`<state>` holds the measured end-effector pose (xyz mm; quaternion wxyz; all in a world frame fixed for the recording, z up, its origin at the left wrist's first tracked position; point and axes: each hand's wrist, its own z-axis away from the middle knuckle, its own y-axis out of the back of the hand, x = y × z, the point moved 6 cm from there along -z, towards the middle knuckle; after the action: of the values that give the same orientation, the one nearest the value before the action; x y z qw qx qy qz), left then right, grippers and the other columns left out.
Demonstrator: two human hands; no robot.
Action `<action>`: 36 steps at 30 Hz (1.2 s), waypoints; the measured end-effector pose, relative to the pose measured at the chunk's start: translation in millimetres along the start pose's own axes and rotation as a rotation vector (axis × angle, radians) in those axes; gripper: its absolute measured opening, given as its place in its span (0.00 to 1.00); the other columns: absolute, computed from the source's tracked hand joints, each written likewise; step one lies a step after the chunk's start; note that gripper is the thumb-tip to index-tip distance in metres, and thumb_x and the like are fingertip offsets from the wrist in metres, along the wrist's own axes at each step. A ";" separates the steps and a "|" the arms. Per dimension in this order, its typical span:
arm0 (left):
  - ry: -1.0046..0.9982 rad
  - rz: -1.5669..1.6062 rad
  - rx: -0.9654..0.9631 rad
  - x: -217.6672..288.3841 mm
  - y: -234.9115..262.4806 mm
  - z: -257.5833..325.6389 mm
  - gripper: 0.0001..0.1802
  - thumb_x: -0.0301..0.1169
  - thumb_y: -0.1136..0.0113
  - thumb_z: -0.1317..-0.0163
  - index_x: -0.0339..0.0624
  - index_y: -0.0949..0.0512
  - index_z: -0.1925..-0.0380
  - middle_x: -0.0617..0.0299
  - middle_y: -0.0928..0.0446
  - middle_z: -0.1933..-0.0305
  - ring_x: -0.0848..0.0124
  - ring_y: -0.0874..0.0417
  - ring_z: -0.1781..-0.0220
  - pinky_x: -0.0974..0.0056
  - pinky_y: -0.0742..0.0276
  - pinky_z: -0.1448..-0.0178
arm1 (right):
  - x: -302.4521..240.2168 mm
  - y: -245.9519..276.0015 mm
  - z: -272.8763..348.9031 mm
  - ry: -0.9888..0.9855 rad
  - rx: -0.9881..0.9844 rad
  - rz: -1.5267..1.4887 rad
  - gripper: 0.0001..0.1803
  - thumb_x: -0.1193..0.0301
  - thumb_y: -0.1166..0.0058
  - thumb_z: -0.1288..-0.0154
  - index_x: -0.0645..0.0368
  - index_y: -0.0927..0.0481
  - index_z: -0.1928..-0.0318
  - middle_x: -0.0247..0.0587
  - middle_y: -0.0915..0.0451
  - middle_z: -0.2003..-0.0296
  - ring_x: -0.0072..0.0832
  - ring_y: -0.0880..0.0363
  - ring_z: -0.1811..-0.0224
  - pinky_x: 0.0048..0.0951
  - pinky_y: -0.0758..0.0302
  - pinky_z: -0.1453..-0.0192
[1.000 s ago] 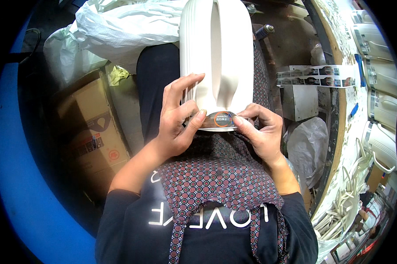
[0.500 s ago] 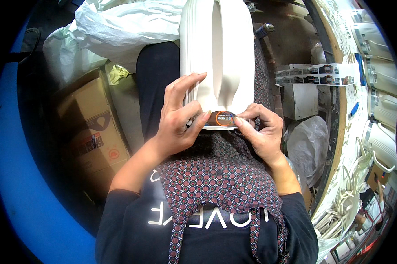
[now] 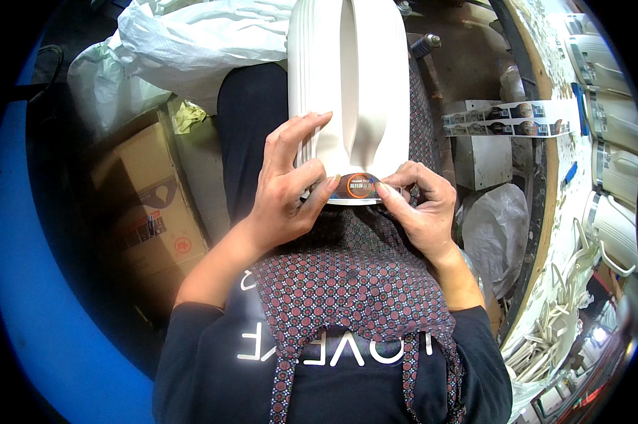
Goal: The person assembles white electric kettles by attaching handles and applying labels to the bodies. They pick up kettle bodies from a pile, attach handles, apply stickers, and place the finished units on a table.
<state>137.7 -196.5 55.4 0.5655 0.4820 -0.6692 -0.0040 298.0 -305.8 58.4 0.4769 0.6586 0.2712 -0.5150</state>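
A tall white ribbed plastic casing (image 3: pixel 347 92) with a handle-like slot lies on my lap over a patterned apron (image 3: pixel 347 283). On its near end sits a small sticker (image 3: pixel 359 186) with an orange ring. My left hand (image 3: pixel 287 191) grips the casing's left side, its thumb pressing the sticker's left edge. My right hand (image 3: pixel 421 208) pinches the sticker's right edge against the casing with thumb and forefinger.
A strip of similar stickers (image 3: pixel 510 119) hangs at the right beside a bench edge with more white casings (image 3: pixel 616 177). White plastic bags (image 3: pixel 184 42) lie at the upper left, a cardboard box (image 3: pixel 149 205) at the left, loose white handles (image 3: pixel 559 325) lower right.
The sticker sits flatter on the casing's end, with both thumbs pressed closer to its edges. The casing and my arms have barely moved.
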 end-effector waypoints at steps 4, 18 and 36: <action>-0.004 0.005 0.004 0.1 -0.2 0.2 0.12 0.22 0.35 0.45 0.37 0.31 0.80 0.39 0.38 0.30 0.46 0.39 0.28 0.48 0.40 0.27 | -1.4 -0.1 -0.2 0.009 0.003 0.038 0.06 0.77 0.32 0.47 0.57 0.18 0.73 0.28 0.23 0.80 0.16 0.35 0.80 0.22 0.39 0.73; -0.037 -0.061 0.114 8.0 5.6 -8.7 0.20 0.34 0.22 0.61 0.37 0.27 0.84 0.44 0.30 0.35 0.47 0.29 0.36 0.51 0.28 0.37 | -25.2 -11.0 -0.1 0.486 0.109 0.403 0.12 0.76 0.31 0.54 0.54 0.24 0.73 0.30 0.28 0.80 0.30 0.29 0.78 0.31 0.36 0.66; 0.009 0.096 0.191 -20.4 -6.7 13.4 0.15 0.27 0.38 0.39 0.39 0.30 0.55 0.37 0.40 0.30 0.47 0.37 0.27 0.49 0.40 0.26 | 48.4 12.3 5.0 0.169 0.255 0.261 0.20 0.60 0.34 0.39 0.61 0.24 0.55 0.34 0.27 0.74 0.30 0.31 0.67 0.34 0.34 0.56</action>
<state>129.7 -194.0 31.5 0.5195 0.5013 -0.6862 0.0890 322.0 -321.7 17.3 0.4279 0.7840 0.1552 -0.4222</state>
